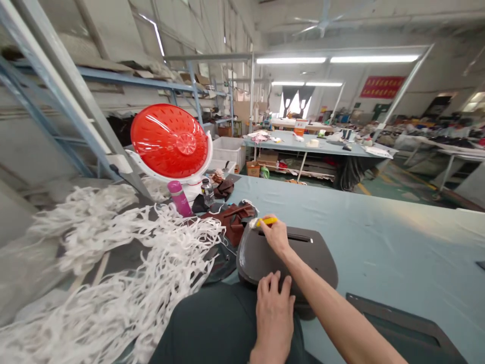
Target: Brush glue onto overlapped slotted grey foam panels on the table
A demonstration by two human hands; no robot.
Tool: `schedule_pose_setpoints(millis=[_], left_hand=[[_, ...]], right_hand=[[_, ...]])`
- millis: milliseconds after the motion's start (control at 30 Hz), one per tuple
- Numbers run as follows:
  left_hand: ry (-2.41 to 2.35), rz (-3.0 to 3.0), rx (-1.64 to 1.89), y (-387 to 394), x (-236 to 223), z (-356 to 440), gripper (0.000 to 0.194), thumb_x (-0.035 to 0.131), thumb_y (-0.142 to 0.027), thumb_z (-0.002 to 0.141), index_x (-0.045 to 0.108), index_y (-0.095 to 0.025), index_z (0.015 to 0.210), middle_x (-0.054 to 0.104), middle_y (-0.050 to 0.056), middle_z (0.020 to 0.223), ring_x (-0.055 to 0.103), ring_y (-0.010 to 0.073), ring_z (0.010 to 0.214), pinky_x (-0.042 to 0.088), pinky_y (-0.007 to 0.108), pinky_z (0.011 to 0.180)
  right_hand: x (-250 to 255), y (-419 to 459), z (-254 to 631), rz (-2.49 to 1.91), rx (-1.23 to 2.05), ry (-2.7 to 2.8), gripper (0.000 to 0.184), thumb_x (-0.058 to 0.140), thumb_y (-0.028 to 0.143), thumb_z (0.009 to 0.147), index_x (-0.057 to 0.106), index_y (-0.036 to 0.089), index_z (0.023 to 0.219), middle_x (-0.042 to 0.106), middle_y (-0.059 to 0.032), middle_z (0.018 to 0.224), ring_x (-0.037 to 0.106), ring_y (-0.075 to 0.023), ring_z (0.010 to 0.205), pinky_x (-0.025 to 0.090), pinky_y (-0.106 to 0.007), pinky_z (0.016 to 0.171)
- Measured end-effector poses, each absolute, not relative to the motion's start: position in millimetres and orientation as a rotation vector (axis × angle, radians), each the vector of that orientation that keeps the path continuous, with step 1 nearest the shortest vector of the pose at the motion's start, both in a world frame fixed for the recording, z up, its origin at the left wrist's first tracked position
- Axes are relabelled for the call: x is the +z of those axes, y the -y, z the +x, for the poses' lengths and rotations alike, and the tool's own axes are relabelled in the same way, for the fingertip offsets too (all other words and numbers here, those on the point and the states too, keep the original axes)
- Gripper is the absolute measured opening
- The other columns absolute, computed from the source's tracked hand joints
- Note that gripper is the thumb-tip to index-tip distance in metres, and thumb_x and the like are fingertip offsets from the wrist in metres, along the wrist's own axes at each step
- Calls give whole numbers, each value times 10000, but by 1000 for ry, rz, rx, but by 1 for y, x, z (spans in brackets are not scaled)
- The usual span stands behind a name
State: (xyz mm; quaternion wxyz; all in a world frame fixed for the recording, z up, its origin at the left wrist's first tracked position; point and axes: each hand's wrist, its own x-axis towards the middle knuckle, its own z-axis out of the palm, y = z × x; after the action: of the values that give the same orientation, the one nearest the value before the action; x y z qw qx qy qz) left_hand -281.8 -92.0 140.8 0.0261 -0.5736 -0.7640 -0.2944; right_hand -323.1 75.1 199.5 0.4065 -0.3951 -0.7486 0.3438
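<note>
A dark brown rounded leather panel with a narrow slot near its top edge lies in front of me, on the pale blue worktable. My right hand reaches across from the right and grips a yellow marker, its tip at the panel's upper left edge. My left hand rests on the panel's lower part, fingers apart and holding nothing else. Below it, my dark trousers fill the bottom of the view.
A second dark panel lies at the lower right. Brown leather pieces, a pink flask and a clear bottle stand beyond. White scrap strips heap at the left, below a red perforated dome and blue shelving.
</note>
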Motion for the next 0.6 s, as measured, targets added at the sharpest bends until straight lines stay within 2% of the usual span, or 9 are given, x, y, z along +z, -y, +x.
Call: schedule_pose_setpoints(millis=[167,400,600], left_hand=[[2348,-1736,-924,87,141,-283,338,514,-226,856,568,-314,1178,543,28,1207,476,223,1091,466,441,935],[2282,-1741,-822,82,146,-280,323,469,-209,876,601,-298,1157,551,72,1170,493,237,1027,468,440,867],[2273,-1759,-733,80,145,-274,325,466,-256,883,598,-290,1178,551,84,1180,483,255,1026,446,440,865]], right_hand=[[197,-101,-317,-1082,770,1878,237,539,410,755,654,209,804,640,11,616,605,-156,579,443,-250,616],[198,-138,-148,-1550,393,1594,288,491,405,758,645,162,748,629,-25,544,607,-185,568,427,-286,653],[200,-112,-85,-1552,447,1589,246,489,391,784,604,179,736,615,-3,537,579,-151,528,408,-247,609]])
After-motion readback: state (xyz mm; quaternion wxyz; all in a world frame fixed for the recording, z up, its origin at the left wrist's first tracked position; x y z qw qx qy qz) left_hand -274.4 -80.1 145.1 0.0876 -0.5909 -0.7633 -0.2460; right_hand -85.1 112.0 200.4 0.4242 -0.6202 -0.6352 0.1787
